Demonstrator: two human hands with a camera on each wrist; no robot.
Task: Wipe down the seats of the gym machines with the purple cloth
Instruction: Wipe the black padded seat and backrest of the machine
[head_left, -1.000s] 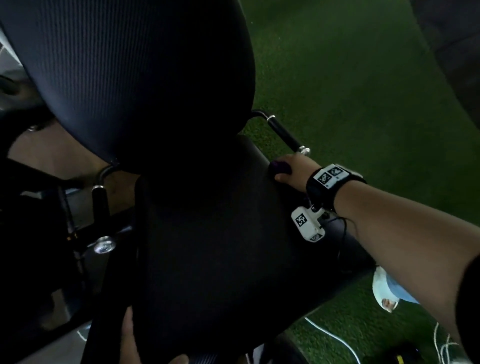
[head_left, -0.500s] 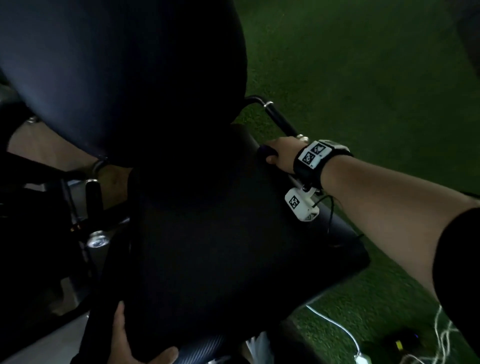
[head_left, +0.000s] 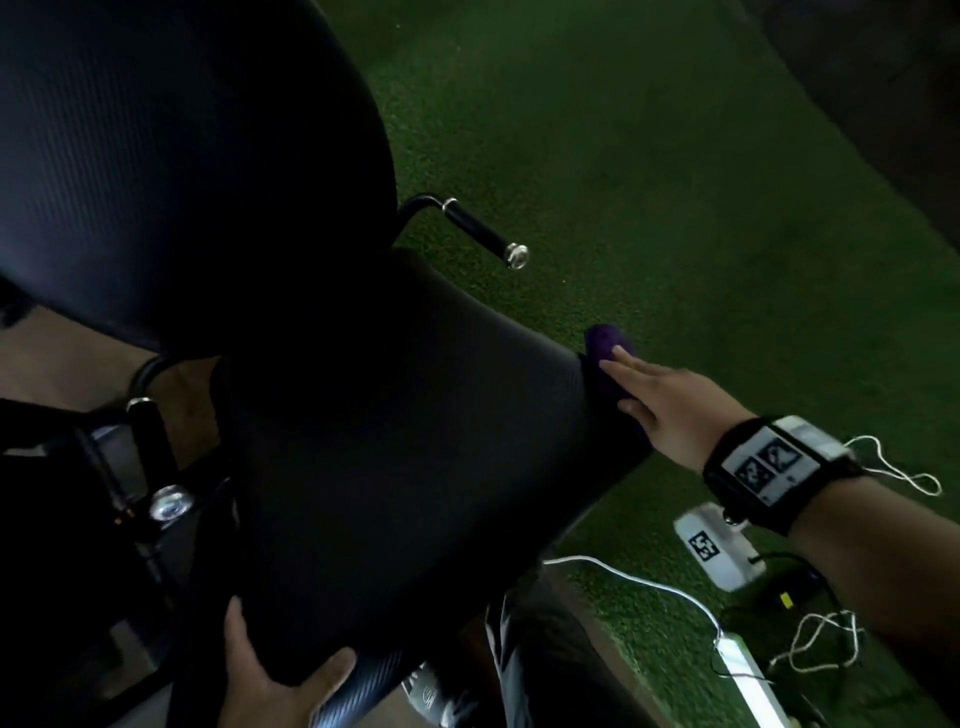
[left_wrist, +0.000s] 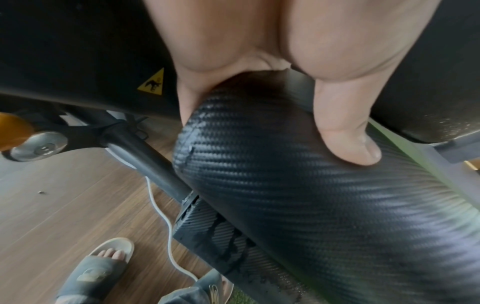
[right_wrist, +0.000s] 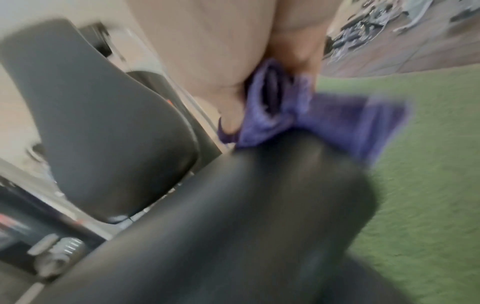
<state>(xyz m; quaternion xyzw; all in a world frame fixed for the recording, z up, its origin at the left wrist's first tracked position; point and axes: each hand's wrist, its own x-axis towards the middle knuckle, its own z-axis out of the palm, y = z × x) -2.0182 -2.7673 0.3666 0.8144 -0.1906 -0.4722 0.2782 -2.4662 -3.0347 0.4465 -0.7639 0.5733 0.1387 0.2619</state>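
Observation:
The black padded seat (head_left: 389, 441) fills the middle of the head view, under the black backrest (head_left: 182, 156). The purple cloth (head_left: 605, 343) lies bunched against the seat's right edge. My right hand (head_left: 654, 395) presses on it with straight fingers. In the blurred right wrist view the cloth (right_wrist: 324, 121) shows crumpled under my palm, at the seat's rim (right_wrist: 259, 205). My left hand (head_left: 270, 680) grips the seat's front corner, thumb (left_wrist: 348, 139) on top of the textured padding (left_wrist: 298, 195) and fingers curled round behind it.
Black handles with chrome caps stick out on either side of the seat (head_left: 483, 231) (head_left: 150, 447). Green turf (head_left: 675, 182) lies to the right. A white cable (head_left: 649, 582) and power strip (head_left: 748, 670) lie on the floor beside my sandalled foot (left_wrist: 103, 265).
My right hand has slid with the cloth from beside the right handle back along the seat's right edge toward me. My left hand has kept its grip on the front corner.

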